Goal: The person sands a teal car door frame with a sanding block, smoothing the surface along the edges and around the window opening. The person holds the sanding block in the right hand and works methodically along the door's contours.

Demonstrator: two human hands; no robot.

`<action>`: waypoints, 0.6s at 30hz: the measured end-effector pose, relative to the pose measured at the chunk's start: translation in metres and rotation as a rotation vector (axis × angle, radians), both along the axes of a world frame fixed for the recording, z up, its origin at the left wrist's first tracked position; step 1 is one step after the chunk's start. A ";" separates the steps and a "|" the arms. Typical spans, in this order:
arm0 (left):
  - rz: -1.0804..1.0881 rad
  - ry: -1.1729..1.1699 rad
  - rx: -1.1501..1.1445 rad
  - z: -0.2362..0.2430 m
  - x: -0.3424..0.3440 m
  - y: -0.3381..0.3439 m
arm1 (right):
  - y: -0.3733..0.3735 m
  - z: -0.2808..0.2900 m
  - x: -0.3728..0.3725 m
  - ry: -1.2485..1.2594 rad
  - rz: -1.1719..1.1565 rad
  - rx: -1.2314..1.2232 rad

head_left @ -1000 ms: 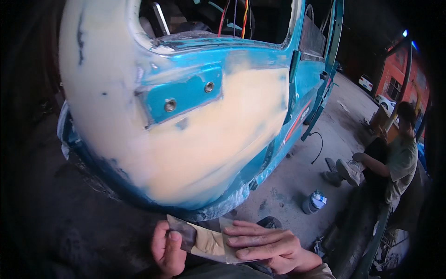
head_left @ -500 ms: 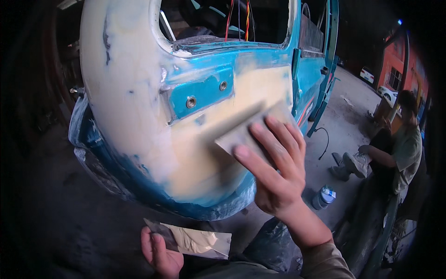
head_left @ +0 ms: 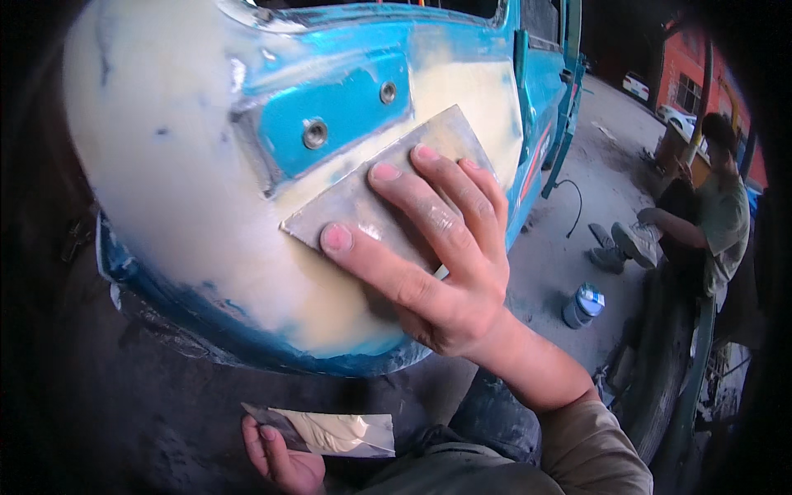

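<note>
My right hand (head_left: pixel 433 252) presses a flat metal spreader blade (head_left: pixel 363 198) against the cream filler (head_left: pixel 247 239) on a blue vehicle body panel (head_left: pixel 346 115). Fingers are spread over the blade, just below a bare blue rectangle with two bolt holes (head_left: pixel 314 132). My left hand (head_left: pixel 280 454) is low near the bottom edge and holds a second flat plate (head_left: pixel 330 431) smeared with cream filler.
A person (head_left: pixel 709 214) sits at the right on the concrete ground. A small can (head_left: pixel 583 304) stands on the ground between the vehicle and that person. A dark wheel or tyre edge (head_left: pixel 676 371) is at the lower right. Parked cars (head_left: pixel 660 103) are far back.
My right hand left the plate in my left hand, rose with the spreader and pressed it on the filler. The camera moved closer to the panel.
</note>
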State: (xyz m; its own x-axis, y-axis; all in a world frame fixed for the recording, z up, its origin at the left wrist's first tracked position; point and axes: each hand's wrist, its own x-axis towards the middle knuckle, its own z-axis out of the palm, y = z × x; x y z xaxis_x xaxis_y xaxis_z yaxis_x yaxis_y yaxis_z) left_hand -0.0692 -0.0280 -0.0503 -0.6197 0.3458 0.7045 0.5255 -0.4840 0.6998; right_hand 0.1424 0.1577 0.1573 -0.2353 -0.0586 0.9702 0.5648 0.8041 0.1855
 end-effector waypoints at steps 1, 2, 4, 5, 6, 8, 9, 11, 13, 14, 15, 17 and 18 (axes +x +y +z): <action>-0.009 -0.019 -0.006 0.001 0.000 -0.001 | -0.002 -0.006 -0.001 0.002 0.000 -0.016; 0.023 0.037 -0.040 0.003 -0.002 -0.003 | -0.004 -0.011 -0.003 0.004 -0.002 -0.033; 0.119 0.224 -0.124 0.008 -0.005 -0.003 | -0.007 -0.021 -0.003 0.006 -0.025 -0.040; 0.153 0.299 -0.154 0.011 -0.005 -0.003 | -0.009 -0.028 -0.003 0.012 -0.043 -0.044; 0.193 0.373 -0.179 0.014 -0.006 -0.003 | -0.012 -0.033 -0.005 0.018 -0.057 -0.046; 0.114 0.246 -0.162 0.023 0.000 -0.001 | -0.014 -0.050 -0.011 0.065 -0.060 -0.051; 0.041 0.099 -0.137 0.029 0.004 -0.001 | -0.018 -0.054 -0.009 0.047 -0.064 -0.076; -0.272 -0.519 -0.027 0.046 0.021 -0.002 | -0.028 -0.061 -0.005 0.012 -0.072 -0.122; -0.236 -0.604 -0.027 0.057 0.031 0.002 | -0.049 -0.057 0.006 -0.088 -0.091 -0.222; -0.204 -0.644 -0.025 0.059 0.032 0.001 | -0.059 -0.057 0.013 -0.155 -0.077 -0.271; -0.365 -0.589 0.010 0.058 0.030 -0.001 | -0.074 -0.051 0.024 -0.149 -0.063 -0.358; -0.662 -0.461 0.083 0.051 0.022 -0.005 | -0.103 -0.043 0.044 -0.140 -0.016 -0.535; -0.630 -0.505 0.089 0.047 0.029 -0.002 | -0.107 -0.050 0.052 -0.107 0.209 -0.650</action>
